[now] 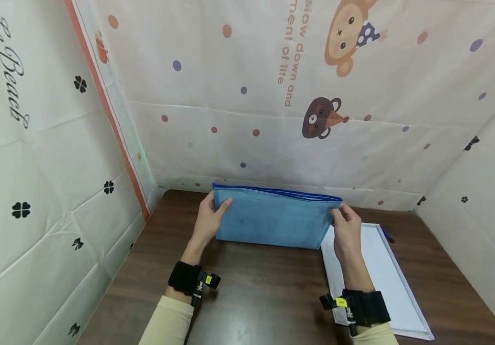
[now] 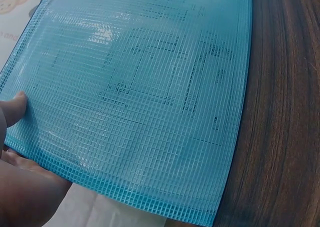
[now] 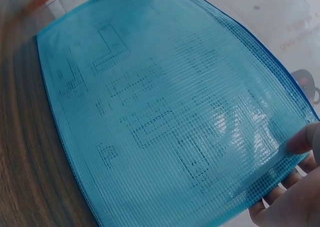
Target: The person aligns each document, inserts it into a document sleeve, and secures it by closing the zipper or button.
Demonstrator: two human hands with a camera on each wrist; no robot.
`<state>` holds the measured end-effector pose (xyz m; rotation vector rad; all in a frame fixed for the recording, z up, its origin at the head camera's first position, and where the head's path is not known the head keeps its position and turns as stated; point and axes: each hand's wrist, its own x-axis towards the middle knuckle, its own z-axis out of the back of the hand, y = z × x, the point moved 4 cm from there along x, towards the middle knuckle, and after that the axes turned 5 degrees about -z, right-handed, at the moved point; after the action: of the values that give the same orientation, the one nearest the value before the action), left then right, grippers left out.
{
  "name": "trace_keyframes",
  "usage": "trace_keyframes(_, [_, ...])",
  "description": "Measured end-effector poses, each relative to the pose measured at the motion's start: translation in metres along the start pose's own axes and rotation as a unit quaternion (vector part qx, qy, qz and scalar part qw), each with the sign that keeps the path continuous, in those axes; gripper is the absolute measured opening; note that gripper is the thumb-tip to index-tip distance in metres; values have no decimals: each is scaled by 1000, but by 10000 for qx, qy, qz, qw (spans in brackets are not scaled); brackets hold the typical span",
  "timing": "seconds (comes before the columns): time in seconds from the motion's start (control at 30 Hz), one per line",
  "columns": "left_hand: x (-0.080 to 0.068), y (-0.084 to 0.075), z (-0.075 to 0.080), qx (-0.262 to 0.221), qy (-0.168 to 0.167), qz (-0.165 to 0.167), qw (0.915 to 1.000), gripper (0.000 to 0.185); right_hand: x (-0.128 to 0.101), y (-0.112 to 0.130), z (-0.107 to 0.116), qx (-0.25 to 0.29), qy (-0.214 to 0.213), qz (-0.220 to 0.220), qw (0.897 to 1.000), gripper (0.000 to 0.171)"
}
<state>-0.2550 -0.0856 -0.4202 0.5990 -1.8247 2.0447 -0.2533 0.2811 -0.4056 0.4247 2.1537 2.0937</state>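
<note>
Both hands hold up a blue mesh zipper pouch (image 1: 273,218) above the far part of the table. My left hand (image 1: 208,218) grips its left end, thumb on the near face and fingers behind. The right end is pinched by my right hand (image 1: 345,227) near the top corner. Along the top runs a darker blue edge, slightly parted toward the right. Through the mesh (image 2: 150,77) dark printed lines and text show, seemingly on paper inside. In the right wrist view the pouch (image 3: 145,112) stands tilted, its long lower edge close to the wooden surface.
A white shallow tray or board with a raised rim (image 1: 396,282) lies on the right of the brown table (image 1: 247,297), partly under my right forearm. Behind its far corner is a dark blue pen-like object (image 1: 387,235). Printed white cloth walls (image 1: 204,148) enclose the table.
</note>
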Motion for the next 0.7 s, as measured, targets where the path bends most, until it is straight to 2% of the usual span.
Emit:
trace_keyframes(0.2, [-9,2,0,175,-59,139,9997,17,-6,-4,-1,-128,26,-82,9999,28])
trace_keyframes(0.43, [-12,-24,-2,102,21,144,9998,18,-7,-7,1,-123,-59,17,9999,28])
trace_keyframes(0.7, [-5,-30,-4,87,-21,118,9999,20,-1,-3,2,-154,-137,125,9997,29])
